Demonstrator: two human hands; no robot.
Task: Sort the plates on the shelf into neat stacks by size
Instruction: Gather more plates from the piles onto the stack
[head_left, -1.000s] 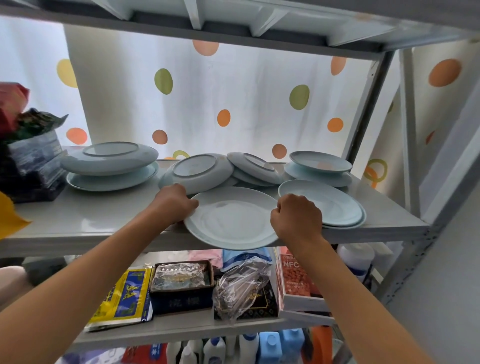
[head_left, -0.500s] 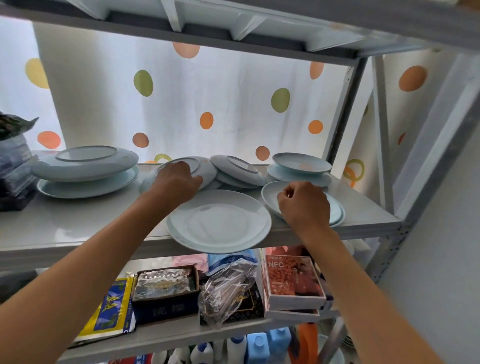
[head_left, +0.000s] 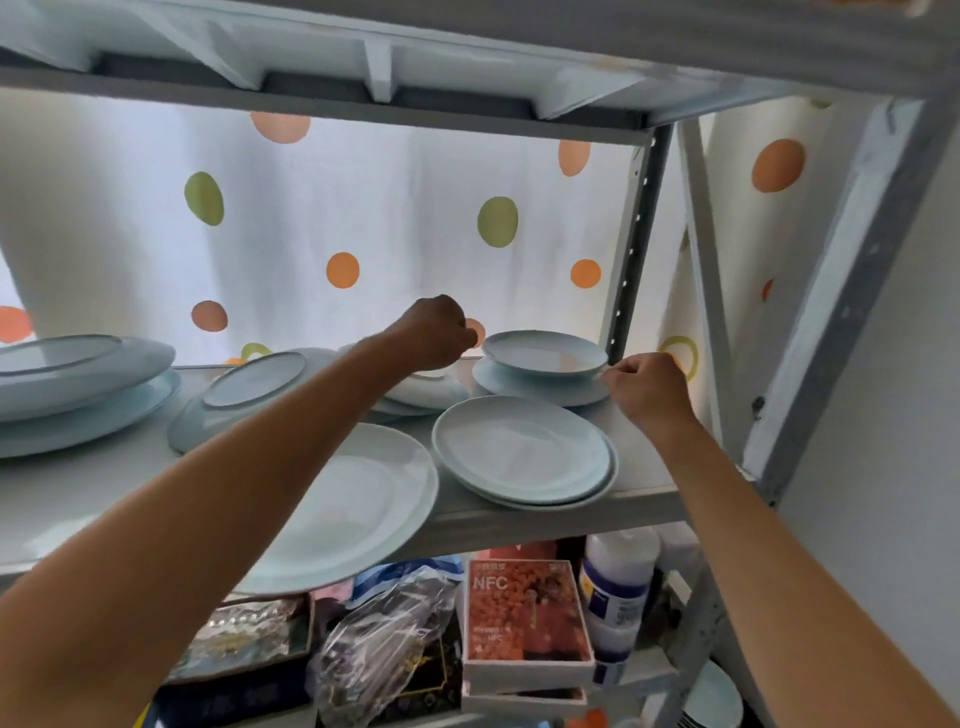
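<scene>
Pale blue plates lie on the grey shelf (head_left: 649, 499). A large plate (head_left: 363, 499) overhangs the front edge, beside two stacked medium plates (head_left: 519, 452). At the back right a small deep plate (head_left: 545, 353) sits on a flatter one (head_left: 545, 397). My right hand (head_left: 647, 387) pinches the small deep plate's right rim. My left hand (head_left: 436, 332) hovers curled by its left rim, above overturned plates (head_left: 431, 392); its fingertips are hidden. Another overturned plate (head_left: 254, 379) leans at centre left. Two big plates (head_left: 78, 374) are stacked at far left.
The shelf above (head_left: 363, 78) hangs low over the plates, and a perforated upright post (head_left: 634, 234) stands just behind the small stack. A dotted curtain closes the back. The lower shelf holds an orange NFC box (head_left: 524, 608), a white bottle (head_left: 618, 587) and a plastic bag (head_left: 384, 644).
Both hands left the large front plate and reached back and right to the small plate stack. The camera view swung to the right.
</scene>
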